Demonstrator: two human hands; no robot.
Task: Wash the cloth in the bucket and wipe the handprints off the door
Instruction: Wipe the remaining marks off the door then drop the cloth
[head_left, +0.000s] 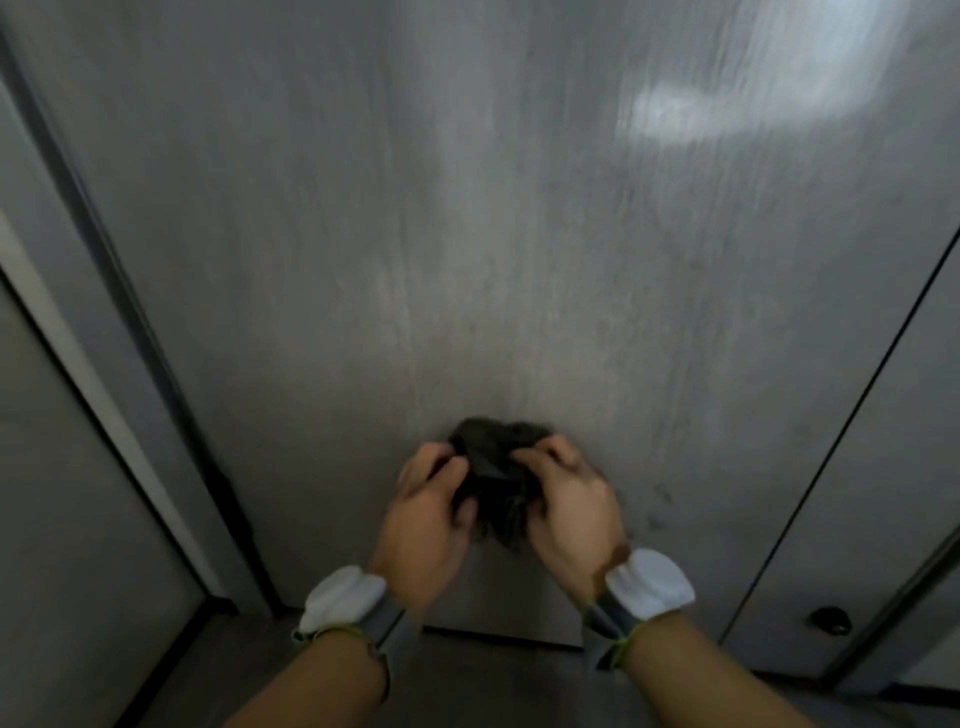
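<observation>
Both your hands are on the dark cloth (493, 478), low in front of the grey door (467, 234). Left hand (428, 512) grasps its left side, fingers curled round the fabric; right hand (566, 499) pinches the right side, thumb and fingers closed on it. Cloth is bunched into a wad between them, right up at the door face; can't tell if it's actually touching the panel. No bucket in view.

Risks, as a judgement: the wad is small and crumpled, so only a lump would meet the door and you'd likely smear rather than lift the prints; flatten or refold it first. If it's wet, squeezing with both grips here could drip onto the floor (493, 686) or streak the panel. Faint dark marks sit on the door right of your right hand (657, 504); easy to miss in this dim light, and the bright reflection top right (727, 93) hides any marks there. View is blurred, so prints can't be made out clearly.

Around: door frame edge (130, 322) on the left, a side panel (857, 467) to the right with a small dark round fitting (830, 620) near its bottom. White wristbands (340, 597) on both wrists. Nothing blocks the door face.
</observation>
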